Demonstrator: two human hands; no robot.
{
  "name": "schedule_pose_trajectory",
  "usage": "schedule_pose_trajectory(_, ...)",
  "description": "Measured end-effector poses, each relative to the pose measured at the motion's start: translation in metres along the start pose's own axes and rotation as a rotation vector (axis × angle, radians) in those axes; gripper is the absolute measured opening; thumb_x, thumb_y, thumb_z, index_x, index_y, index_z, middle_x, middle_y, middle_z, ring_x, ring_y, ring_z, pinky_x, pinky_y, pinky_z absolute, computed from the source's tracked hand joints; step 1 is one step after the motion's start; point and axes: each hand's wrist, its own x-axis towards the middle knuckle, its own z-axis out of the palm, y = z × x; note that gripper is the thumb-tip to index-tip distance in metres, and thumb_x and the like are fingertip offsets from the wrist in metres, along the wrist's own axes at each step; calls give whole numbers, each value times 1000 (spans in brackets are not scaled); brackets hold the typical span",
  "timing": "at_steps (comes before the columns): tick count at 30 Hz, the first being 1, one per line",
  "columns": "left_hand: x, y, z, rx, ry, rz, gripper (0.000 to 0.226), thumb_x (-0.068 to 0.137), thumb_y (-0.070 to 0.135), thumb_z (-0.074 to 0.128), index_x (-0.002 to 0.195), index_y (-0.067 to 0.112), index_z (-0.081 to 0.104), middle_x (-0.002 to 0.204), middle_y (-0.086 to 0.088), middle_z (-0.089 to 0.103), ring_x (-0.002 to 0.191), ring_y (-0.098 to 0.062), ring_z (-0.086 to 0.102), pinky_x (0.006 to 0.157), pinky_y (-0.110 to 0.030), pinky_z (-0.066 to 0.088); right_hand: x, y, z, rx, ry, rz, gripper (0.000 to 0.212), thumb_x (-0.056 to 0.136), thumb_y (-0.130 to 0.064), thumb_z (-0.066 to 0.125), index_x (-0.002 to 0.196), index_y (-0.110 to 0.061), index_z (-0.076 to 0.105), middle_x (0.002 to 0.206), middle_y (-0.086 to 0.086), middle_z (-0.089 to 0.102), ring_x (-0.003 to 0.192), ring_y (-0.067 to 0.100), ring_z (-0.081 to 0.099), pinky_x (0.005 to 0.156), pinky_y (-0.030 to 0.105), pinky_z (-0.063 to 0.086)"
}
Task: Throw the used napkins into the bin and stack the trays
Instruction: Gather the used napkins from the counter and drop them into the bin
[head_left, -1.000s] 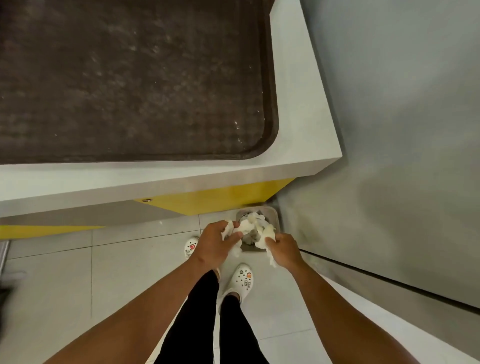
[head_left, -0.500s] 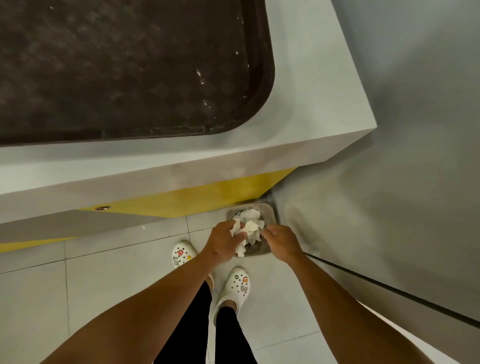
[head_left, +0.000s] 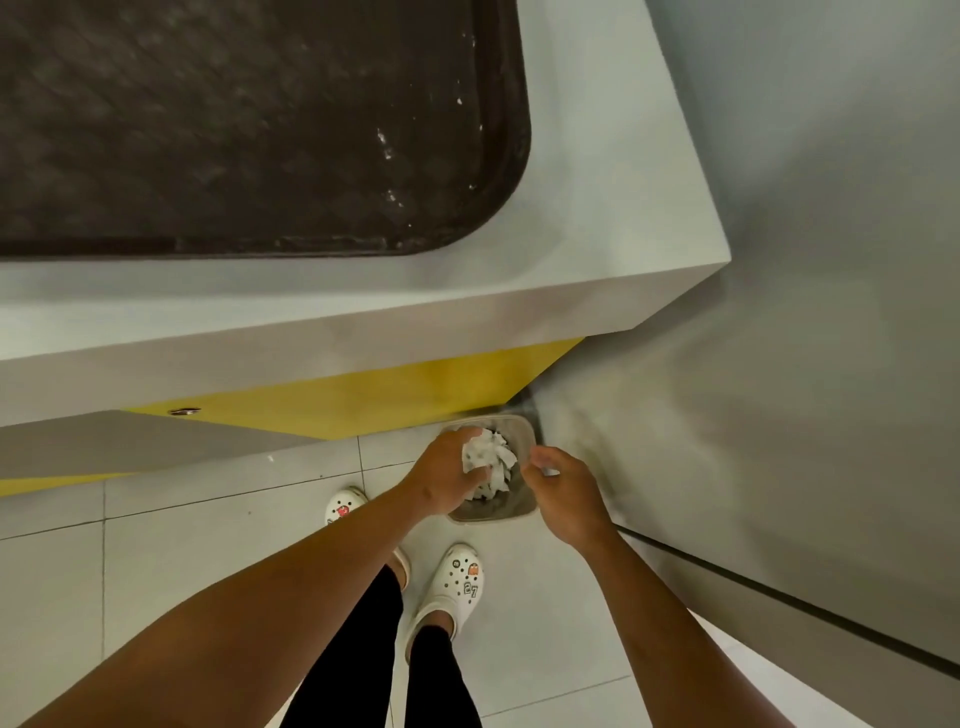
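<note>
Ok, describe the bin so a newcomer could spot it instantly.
Start at the white counter carrying the dark tray. Below its right corner, on the tiled floor against the yellow panel, stands the bin: small, grey, squarish, with white napkins in it.

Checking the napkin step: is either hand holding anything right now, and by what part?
The left hand grips the crumpled napkins by their near side over the bin. The right hand holds nothing.

Both bare forearms are reaching forward and down, converging ahead of the feet. The left hand is curling its fingers around crumpled white napkins. The right hand is hovering just beside it, fingers loosely bent, holding nothing.
</note>
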Motion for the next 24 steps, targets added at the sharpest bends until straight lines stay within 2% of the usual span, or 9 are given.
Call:
schedule_pose_trajectory(2,-16,5,-12,17,2,22,56,93,29,67,145,20,47,133,9,49,126,-8,45,99,-17,29,-10,-6,-3,-2,-13,-23,35,98,-25,63,132,-15,63,123,-5,64,103,7,60,86,14,43)
schedule_pose_trajectory(5,-44,12,-33,13,24,41,51,95,27,67,143,22,50,142,2,54,129,-17,51,103,-20,35,-31,-24,-11,-9,-26,-104,30,97,-24,66,126,-16,67,119,-6,67,101,9,66,80,10,45)
schedule_pose_trajectory(10,-117,42,-94,-6,71,124,41,95,28,68,134,20,59,137,5,58,124,-10,52,104,-20,38,-95,-86,-29,-66,-116,-214,29,95,-36,66,124,-33,65,118,-14,67,100,-4,64,73,5,48)
schedule_pose_trajectory(12,-151,55,-121,-1,106,162,41,95,28,68,134,20,59,136,7,58,123,-7,52,102,-15,37,-127,-117,-34,-81,-151,-261,26,95,-38,67,120,-40,63,118,-17,66,97,-5,64,74,8,50)
schedule_pose_trajectory(15,-203,67,-160,21,104,200,43,95,34,67,136,25,56,136,13,55,125,0,49,99,-3,31,-173,-164,-40,-113,-191,-365,30,94,-37,68,125,-34,63,118,-18,65,98,-9,63,86,15,52)
schedule_pose_trajectory(18,-256,76,-199,77,142,240,44,95,42,64,137,34,53,134,20,53,125,3,48,105,-14,36,-217,-212,-43,-153,-228,-464,36,95,-33,68,131,-30,62,122,-21,64,103,-9,62,96,20,51)
schedule_pose_trajectory(20,-290,82,-224,97,180,252,44,95,44,64,136,38,52,130,25,53,122,4,50,103,-21,42,-242,-241,-42,-180,-244,-535,36,95,-31,68,130,-29,62,121,-21,64,103,-4,64,95,22,51)
schedule_pose_trajectory(24,-352,85,-269,51,289,270,44,94,44,65,135,38,55,130,26,55,122,2,52,104,-24,44,-282,-295,-34,-268,-272,-676,38,94,-33,68,131,-32,61,120,-24,63,103,-5,64,96,23,50)
